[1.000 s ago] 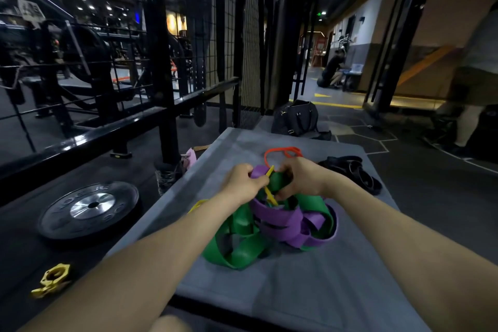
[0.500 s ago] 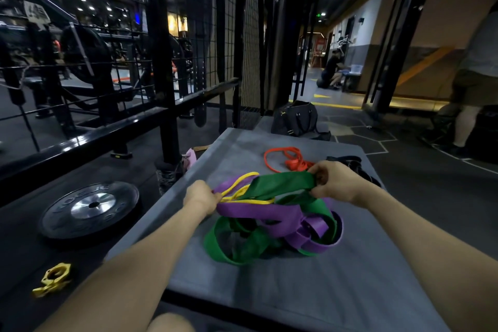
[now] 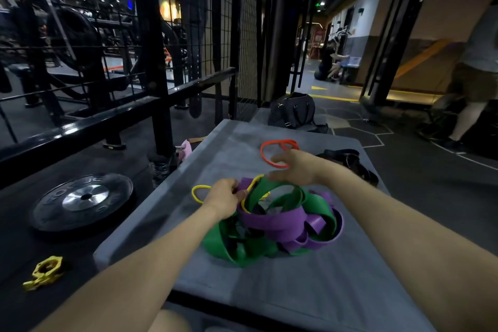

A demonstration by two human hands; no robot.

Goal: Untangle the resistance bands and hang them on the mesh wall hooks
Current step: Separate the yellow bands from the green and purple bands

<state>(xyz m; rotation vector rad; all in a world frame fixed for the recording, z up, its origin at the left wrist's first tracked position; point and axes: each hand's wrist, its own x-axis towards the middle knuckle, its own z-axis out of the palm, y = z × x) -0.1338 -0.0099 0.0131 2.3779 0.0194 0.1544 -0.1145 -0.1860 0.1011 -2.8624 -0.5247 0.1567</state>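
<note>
— Green and purple bands (image 3: 280,221) have dropped back into a heap on the grey counter (image 3: 336,277); half a second ago that green one was stretched taut between both hands.

— So the right hand (image 3: 293,167) let go?

— Looks like it. Its fingers (image 3: 275,160) are spread and straight now, hovering just above the pile, holding nothing. The left hand (image 3: 225,198) hasn't given up, though: its fingers are curled at the near-left edge of the knot, pinching where the thin yellow band (image 3: 200,193) meets the purple.

— And the orange one?

— The orange band (image 3: 277,151) lies by itself further back on the counter (already free of the tangle, I'd say), just behind that open hand. A dark bundle (image 3: 350,162) sits off to its right.

— Any closer to hanging them?

— Not much. My guess is the stretch was a test pull, and the right hand is picking a new strand. The mesh wall (image 3: 245,35) stands well beyond, and nothing coloured hangs on it that I can make out
</note>
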